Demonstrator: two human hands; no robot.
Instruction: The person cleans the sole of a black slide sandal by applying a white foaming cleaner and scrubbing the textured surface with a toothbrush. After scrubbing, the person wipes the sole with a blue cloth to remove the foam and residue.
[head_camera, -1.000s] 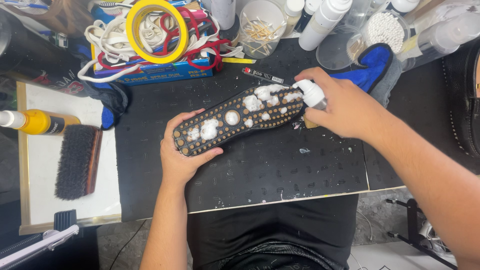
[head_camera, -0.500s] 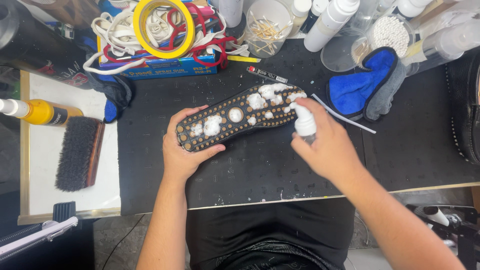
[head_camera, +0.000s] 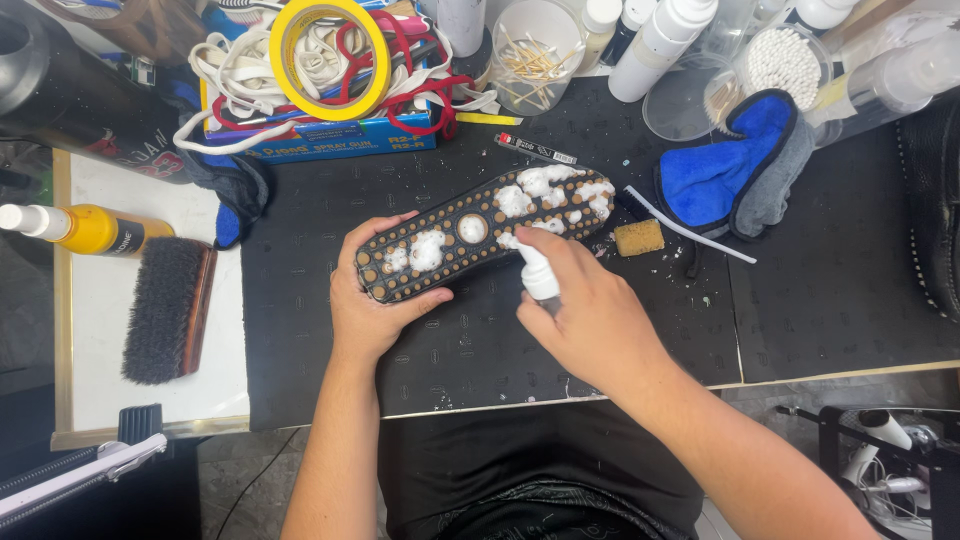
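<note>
A dark shoe sole (head_camera: 470, 235) with rows of tan studs lies sole-up on the black mat (head_camera: 480, 340), dotted with blobs of white foam. My left hand (head_camera: 372, 305) grips its near end, thumb and fingers wrapped around the edge. My right hand (head_camera: 590, 315) holds a small white pump bottle (head_camera: 537, 270), its nozzle pointed at the middle of the sole, right by the foam.
A tan sponge (head_camera: 638, 237) and a thin white stick (head_camera: 690, 228) lie right of the sole. A blue cloth (head_camera: 725, 165), cotton-swab jars (head_camera: 775, 60) and bottles crowd the back. A brush (head_camera: 165, 310) and yellow bottle (head_camera: 85, 228) sit left; yellow tape roll (head_camera: 330, 58) on laces.
My right hand has carried the pump bottle leftward along the sole, from the far toe end to the middle. More foam sits on the toe end. The sponge is uncovered.
</note>
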